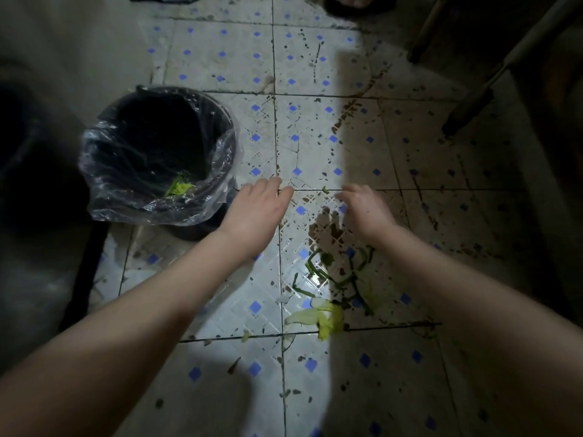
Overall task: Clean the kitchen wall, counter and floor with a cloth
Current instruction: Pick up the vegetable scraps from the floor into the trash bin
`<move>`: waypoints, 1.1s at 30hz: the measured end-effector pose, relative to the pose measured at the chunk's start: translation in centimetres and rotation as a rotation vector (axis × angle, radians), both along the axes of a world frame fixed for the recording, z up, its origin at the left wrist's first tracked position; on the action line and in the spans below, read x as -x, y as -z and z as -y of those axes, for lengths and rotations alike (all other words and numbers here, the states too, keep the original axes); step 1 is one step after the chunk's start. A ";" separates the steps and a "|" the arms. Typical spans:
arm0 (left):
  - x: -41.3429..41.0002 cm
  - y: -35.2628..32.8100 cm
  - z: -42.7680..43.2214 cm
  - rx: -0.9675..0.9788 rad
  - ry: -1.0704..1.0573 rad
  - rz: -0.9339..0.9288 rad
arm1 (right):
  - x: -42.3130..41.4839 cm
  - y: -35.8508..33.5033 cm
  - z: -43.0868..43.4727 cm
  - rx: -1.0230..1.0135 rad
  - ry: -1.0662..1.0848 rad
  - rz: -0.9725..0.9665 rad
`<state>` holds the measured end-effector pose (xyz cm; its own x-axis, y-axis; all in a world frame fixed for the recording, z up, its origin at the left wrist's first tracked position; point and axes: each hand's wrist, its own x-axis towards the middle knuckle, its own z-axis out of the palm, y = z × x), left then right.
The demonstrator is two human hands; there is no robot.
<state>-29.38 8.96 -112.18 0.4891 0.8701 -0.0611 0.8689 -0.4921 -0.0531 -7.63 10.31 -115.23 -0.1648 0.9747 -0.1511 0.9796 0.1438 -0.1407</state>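
Both my arms reach down over a dirty tiled floor (315,127) with blue diamonds and brown stains. My left hand (255,209) hovers palm down just right of the bin, fingers straight, holding nothing. My right hand (366,209) is beside it, fingers spread and empty, above a brown stain. A small green scrap (325,190) lies on the tile between the two hands' fingertips. Green stalks and yellow-green vegetable leaves (328,313) are scattered on the floor under my right forearm. No cloth is in view.
A black waste bin (157,152) lined with a clear plastic bag stands at the left, with a leaf scrap inside. Dark furniture legs (467,111) slant at the upper right. A sandalled foot (356,4) shows at the top edge.
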 end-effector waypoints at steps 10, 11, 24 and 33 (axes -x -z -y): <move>0.7 5.7 -1.0 0.041 0.004 -0.014 | 1.3 4.8 -2.9 0.069 0.069 -0.073; 0.8 5.9 -1.1 0.063 -0.006 -0.009 | 1.4 5.2 -3.1 0.082 0.068 -0.075; 1.5 7.9 -1.7 0.084 0.007 0.000 | 1.6 7.9 -5.2 0.043 0.078 -0.137; 0.6 8.0 -1.5 0.104 0.030 0.032 | 0.3 7.0 -3.8 -0.048 0.254 -0.206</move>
<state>-29.94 10.44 -120.19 0.5180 0.8448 -0.1341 0.8541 -0.5194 0.0271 -7.95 14.11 -122.19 0.0622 0.9937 -0.0932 0.9364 -0.0904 -0.3390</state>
